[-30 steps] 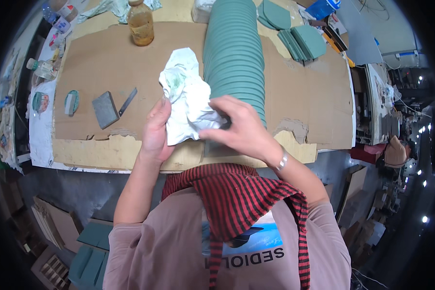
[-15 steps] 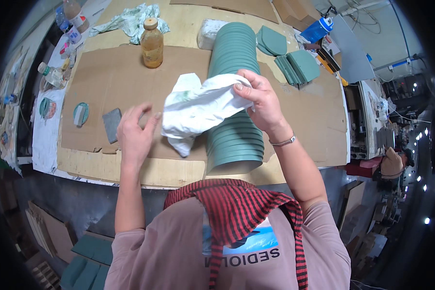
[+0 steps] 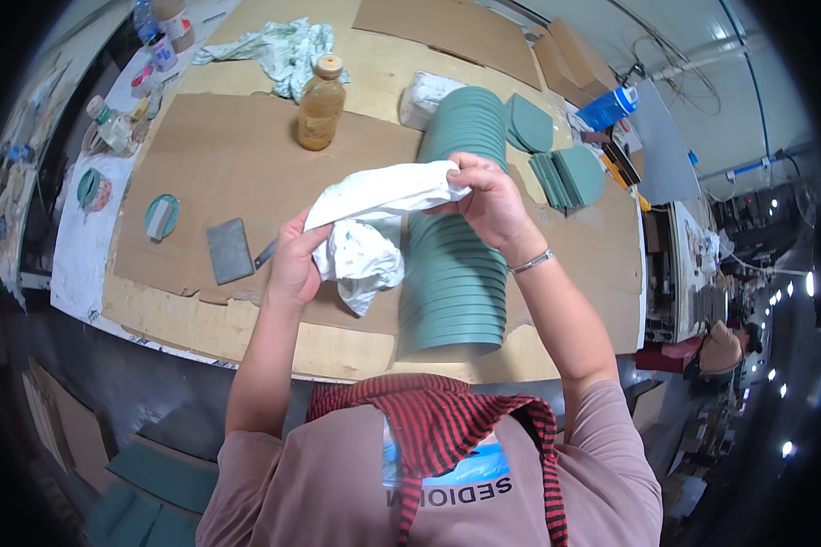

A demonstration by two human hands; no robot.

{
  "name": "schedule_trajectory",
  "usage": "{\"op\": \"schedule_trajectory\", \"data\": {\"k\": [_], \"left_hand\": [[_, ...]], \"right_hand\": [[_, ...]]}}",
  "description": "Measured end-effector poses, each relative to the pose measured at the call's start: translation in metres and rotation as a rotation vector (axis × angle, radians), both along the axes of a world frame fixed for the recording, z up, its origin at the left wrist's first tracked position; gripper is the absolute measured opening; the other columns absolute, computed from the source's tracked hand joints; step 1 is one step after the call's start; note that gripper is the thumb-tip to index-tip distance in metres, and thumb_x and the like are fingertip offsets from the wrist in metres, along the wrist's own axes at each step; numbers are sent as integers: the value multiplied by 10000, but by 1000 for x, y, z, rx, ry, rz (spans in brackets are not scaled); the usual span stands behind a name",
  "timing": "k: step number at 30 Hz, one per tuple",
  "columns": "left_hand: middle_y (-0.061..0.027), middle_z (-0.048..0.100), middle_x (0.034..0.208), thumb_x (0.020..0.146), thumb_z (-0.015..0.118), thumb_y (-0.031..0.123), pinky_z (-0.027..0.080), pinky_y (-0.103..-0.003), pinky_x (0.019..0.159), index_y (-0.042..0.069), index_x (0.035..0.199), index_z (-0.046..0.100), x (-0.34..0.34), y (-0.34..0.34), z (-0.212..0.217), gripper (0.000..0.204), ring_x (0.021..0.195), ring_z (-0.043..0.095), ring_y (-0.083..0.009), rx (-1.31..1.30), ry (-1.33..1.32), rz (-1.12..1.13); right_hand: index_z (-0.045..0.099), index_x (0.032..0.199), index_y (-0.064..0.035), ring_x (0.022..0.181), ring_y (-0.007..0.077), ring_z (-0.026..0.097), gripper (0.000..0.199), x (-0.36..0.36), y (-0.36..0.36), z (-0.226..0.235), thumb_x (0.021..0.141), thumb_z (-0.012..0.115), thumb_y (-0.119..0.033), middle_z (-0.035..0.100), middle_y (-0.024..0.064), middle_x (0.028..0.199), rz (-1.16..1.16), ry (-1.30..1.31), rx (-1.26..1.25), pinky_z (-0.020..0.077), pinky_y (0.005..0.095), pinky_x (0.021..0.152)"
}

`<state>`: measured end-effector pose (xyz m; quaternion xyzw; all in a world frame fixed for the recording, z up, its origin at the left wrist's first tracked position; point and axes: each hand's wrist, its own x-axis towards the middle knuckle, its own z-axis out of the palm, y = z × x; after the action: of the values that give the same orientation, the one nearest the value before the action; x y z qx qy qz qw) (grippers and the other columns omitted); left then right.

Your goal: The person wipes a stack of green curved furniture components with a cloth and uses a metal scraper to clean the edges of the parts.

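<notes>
A white cloth (image 3: pixel 374 187) with faint green stains stretches between my two hands. My left hand (image 3: pixel 296 260) grips its left end, and a loose crumpled part hangs down beside it. The far end is pinched in my right hand (image 3: pixel 488 201), above a long row of overlapping green rounded panels (image 3: pixel 456 283). That row runs from near the table's front edge toward the back, and my right hand and the cloth hide part of it. A dark grey flat block (image 3: pixel 231 251) lies left of my left hand, with a thin dark tool (image 3: pixel 265 254) between them.
Beyond the cloth stands a glass bottle (image 3: pixel 322 105) of amber liquid. A stained rag (image 3: pixel 287 50) lies behind it. Loose green panels (image 3: pixel 570 178) and a blue bottle (image 3: pixel 608 108) are at the right. A round green lid (image 3: pixel 161 218) with a small grey block sits on the cardboard sheet (image 3: pixel 192 137).
My left hand, open and apart from the cloth before, has moved right and taken hold of it. The cloth is now drawn out between both hands. The whole view has shifted slightly.
</notes>
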<state>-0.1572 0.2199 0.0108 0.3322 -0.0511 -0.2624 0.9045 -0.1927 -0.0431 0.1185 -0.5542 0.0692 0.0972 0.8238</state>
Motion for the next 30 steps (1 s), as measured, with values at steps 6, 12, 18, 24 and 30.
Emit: {"op": "schedule_trajectory", "data": {"k": [6,12,18,24,30], "left_hand": [[-89,696,1086,857,696,-17,538,-271,835,-64,1261,593,14,20,7,420,949,664,-120,209,-79,-3],[-76,693,1048,839,708,-25,515,-271,867,-60,1135,647,41,37,8,304,974,645,-125,407,-188,44],[-73,667,907,818,740,13,500,-292,792,-12,1011,649,51,39,-18,214,840,626,-156,838,-354,677],[-87,631,790,742,732,-81,483,-285,638,-25,853,681,45,28,-7,134,704,615,-186,821,-583,562],[-81,681,885,699,762,-35,515,-346,743,-38,981,677,53,40,18,294,850,645,-215,899,-818,565]], "right_hand": [[533,1309,3,976,251,625,583,59,28,-19,778,720,-145,641,105,1074,-98,-418,-906,488,347,935],[707,966,25,772,84,630,154,102,81,-7,831,712,-48,702,53,861,558,-95,-707,519,237,678],[698,877,-23,658,92,633,48,112,70,-31,902,671,-54,683,9,792,123,153,-278,505,225,585],[704,842,-34,617,62,548,65,106,66,-27,894,679,-62,654,-10,728,-51,69,-465,441,218,573],[687,873,17,571,49,511,74,101,29,-15,906,671,-47,623,-7,705,-89,-26,-469,397,211,511]]}}
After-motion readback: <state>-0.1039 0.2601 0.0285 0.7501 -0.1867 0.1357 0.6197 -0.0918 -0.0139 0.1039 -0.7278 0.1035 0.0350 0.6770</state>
